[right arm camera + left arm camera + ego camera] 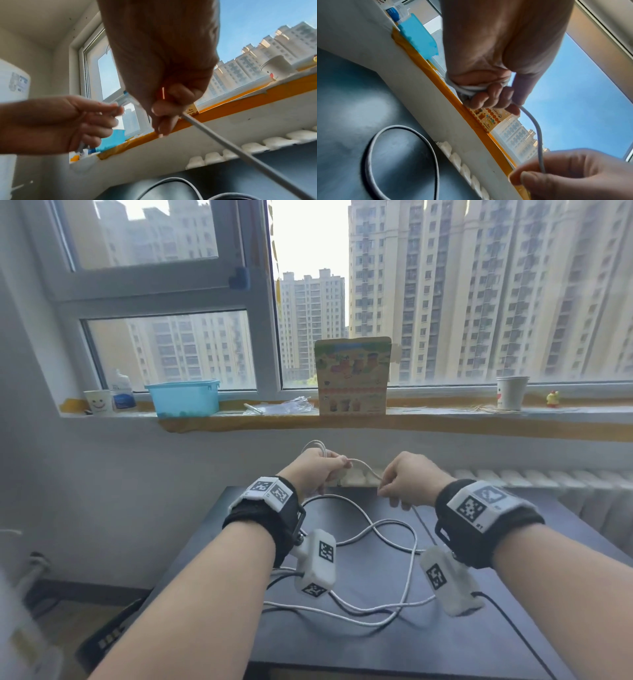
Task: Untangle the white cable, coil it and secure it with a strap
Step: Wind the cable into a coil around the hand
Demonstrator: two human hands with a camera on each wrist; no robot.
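Cable (376, 529): left hand (313, 470) is gripping several gathered loops; right hand (407, 479), at 3 o'clock, is pinching one strand; remainder is lying looped on tabletop (462, 642).

- A blue plastic basket (184, 398) and a smiley paper cup (98, 402) stand on the windowsill (445, 414).
- A colourful cardboard box (352, 376) stands mid-sill.
- A dark desk (376, 645) sits below.

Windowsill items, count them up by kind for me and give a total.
Paper cups: 2, one with a smiley face, one at the right
Blue plastic basket: 1
Blue-labelled bottle: 1
Printed cardboard pack: 1
Clear plastic wrapper: 1
Yellow chick figurine: 1
Total: 7
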